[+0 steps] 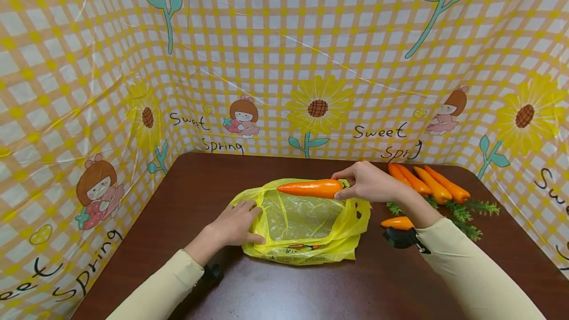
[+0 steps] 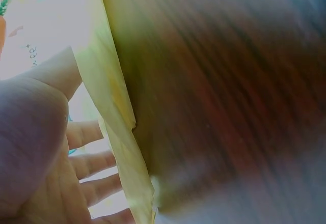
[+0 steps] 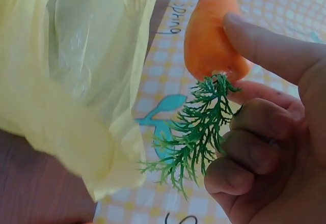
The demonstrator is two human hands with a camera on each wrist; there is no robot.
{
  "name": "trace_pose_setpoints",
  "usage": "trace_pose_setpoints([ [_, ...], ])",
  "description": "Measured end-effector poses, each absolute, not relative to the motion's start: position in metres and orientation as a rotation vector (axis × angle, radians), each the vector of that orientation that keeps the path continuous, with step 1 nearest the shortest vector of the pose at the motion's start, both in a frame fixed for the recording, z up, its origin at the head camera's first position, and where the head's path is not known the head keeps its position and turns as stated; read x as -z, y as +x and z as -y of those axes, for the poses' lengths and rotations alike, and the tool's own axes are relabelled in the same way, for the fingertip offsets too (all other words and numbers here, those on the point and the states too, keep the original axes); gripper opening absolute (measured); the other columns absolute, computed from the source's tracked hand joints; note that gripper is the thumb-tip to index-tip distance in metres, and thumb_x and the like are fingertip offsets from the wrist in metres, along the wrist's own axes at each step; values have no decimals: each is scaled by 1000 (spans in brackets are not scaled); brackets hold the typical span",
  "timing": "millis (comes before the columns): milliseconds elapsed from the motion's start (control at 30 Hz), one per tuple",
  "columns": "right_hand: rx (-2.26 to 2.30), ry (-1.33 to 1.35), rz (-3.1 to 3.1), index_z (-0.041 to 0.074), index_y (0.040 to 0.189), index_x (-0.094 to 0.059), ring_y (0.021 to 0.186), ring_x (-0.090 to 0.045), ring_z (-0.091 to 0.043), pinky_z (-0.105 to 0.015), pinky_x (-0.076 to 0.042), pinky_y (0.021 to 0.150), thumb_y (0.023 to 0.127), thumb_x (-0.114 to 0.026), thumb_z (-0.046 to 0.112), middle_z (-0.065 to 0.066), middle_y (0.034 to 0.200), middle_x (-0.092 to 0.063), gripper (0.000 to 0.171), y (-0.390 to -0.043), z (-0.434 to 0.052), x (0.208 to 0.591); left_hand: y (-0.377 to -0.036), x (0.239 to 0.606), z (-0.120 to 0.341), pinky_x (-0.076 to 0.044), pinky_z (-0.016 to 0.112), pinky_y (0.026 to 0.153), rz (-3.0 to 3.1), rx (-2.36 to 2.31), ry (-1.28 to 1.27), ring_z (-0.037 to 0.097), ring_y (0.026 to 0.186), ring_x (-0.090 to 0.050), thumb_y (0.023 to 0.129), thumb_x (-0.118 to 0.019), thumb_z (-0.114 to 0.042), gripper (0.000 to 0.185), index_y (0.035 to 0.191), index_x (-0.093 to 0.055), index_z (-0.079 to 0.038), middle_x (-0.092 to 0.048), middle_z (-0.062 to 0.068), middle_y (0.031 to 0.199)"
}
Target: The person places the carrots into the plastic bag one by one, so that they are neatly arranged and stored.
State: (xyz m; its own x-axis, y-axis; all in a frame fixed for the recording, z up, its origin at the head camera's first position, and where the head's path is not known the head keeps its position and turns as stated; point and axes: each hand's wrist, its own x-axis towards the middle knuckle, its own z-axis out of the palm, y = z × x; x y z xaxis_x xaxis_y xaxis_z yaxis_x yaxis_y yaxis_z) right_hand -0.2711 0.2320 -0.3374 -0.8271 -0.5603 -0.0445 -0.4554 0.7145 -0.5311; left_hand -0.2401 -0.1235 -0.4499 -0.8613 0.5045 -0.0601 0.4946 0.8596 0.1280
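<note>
Right hand (image 3: 265, 132) pinches carrot (image 3: 211, 35); wrist shows fronds (image 3: 196, 127).

Seen close from the left wrist: left hand (image 2: 46, 152) filling the lower left, palm toward the camera, thumb raised, fingers (image 2: 94, 160) straight and spread, reaching toward the yellow plastic bag (image 2: 114, 112). Bag edge running as a thin, pale strip from top to bottom, just beside the fingertips; contact not clear. Right of it, dark brown table (image 2: 229, 102), heavily blurred. Upper left washed out bright, with faint marks of a patterned backdrop (image 2: 30, 30).
</note>
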Motion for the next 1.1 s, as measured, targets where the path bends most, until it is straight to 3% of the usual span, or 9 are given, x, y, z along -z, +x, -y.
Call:
trace_pose_setpoints([
  [767,459,-843,-2825,3,136,-64,43,-18,-9,-24,-18,46,88,-78,31,4,47,-37,57,-285,-194,369,-236,444,120,-45,50,105,-2908,-215,769,33,135,-45,86,-76,-54,76,141,-54,-7,-46,14,147],
  [1100,407,-772,-2860,4,135,-64,44,-19,-10,-25,-20,46,89,-78,30,1,51,-46,55,-297,-191,393,-235,442,119,-46,50,104,-2899,-207,751,33,136,-44,85,-76,-53,76,141,-54,-7,-46,14,148],
])
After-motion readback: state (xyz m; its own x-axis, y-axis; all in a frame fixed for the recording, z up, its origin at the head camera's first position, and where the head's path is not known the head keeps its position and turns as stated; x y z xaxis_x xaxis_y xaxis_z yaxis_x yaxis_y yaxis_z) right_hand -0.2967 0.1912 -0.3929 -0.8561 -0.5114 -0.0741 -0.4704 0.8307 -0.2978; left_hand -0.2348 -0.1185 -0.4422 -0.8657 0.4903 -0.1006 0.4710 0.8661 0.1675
